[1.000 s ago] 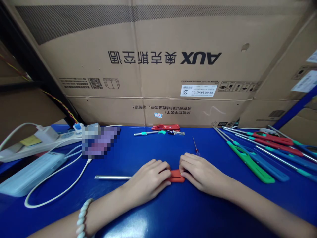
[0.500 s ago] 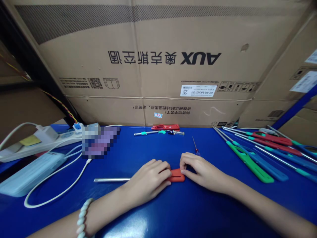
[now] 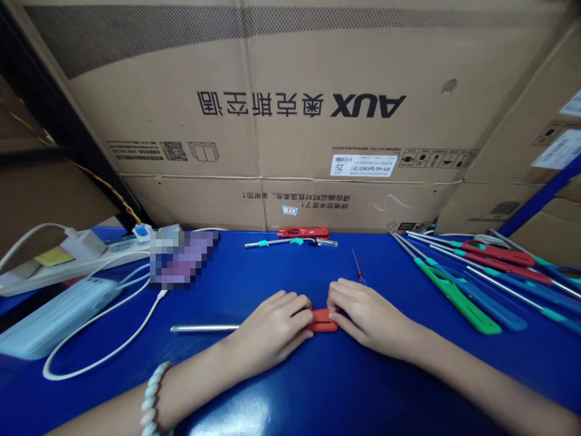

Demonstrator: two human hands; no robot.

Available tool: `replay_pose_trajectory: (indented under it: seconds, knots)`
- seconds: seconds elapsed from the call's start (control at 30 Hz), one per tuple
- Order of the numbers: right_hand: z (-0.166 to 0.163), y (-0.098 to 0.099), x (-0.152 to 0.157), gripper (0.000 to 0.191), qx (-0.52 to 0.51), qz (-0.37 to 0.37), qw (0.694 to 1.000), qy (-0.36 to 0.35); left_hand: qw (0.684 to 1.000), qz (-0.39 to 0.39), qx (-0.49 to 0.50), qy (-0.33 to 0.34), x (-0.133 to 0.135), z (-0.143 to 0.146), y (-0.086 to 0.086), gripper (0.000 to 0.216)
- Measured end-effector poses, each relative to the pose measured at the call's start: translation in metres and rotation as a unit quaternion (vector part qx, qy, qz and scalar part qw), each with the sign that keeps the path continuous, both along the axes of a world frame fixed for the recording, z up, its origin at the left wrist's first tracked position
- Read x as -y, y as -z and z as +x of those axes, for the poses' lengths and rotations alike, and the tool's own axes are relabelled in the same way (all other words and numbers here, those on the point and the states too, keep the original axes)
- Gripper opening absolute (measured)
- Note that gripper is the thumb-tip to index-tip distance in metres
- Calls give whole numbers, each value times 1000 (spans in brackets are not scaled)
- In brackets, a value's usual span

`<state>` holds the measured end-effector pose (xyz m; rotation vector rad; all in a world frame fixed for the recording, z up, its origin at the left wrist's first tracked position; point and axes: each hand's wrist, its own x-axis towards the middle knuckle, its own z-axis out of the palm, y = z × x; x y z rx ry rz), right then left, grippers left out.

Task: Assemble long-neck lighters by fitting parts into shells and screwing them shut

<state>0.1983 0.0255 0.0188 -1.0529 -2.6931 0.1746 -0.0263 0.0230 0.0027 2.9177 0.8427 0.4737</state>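
Both hands rest on the blue table [image 3: 290, 387] around one tool. My left hand [image 3: 271, 330] lies curled over the tool where its steel rod [image 3: 204, 328] meets the red handle [image 3: 323, 321]. The rod sticks out to the left from under the fingers. My right hand [image 3: 363, 315] has its fingers bent, with the fingertips pressed against the right end of the red handle. Only a short stretch of the handle shows between the two hands.
Several rod tools with green, blue and red handles [image 3: 472, 284] lie at the right. A red tool [image 3: 303, 232], a steel rod [image 3: 290, 243] and a thin pin [image 3: 358, 266] lie behind the hands. A power strip [image 3: 68, 260], white cable [image 3: 104, 351] and cardboard boxes [image 3: 290, 121] border the table.
Hardly anything has moved. My right hand's fingers lifted slightly off the red handle half a second ago and now press against it again. The left hand stayed still.
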Motion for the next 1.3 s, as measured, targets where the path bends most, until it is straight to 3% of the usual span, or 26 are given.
replay_pose_trajectory:
  seconds: [0.23,0.6,0.67,0.77,0.87,1.03,1.17,1.23,1.3]
  knots:
    - [-3,5,0,17,88,125,988,-22,1000,-7,-7,-5,0,0,1,12]
    - [-6,10,-12,37,79,109,991,-24,1000,-3,3,5,0,0,-1,15]
    - [-1,3,-13,37,65,102,993,7,1000,-1,6,4,0,0,-1,14]
    - [11,-11,-15,32,56,113,984,123,1000,-1,5,2,0,0,-3,11]
    - [24,-16,-18,22,123,109,962,220,1000,2,-1,3,0,0,-5,10]
    - [35,-13,-24,31,198,7,954,227,1000,-7,-12,2,0,-1,-7,11]
    - [44,-30,-25,24,71,92,953,281,999,-9,-29,19,1,0,-9,27]
    - [46,-40,-23,11,-72,123,958,249,999,-10,-41,21,1,1,-10,31]
    - [44,-47,-18,10,-207,93,952,204,999,-14,-43,20,1,2,-10,32]
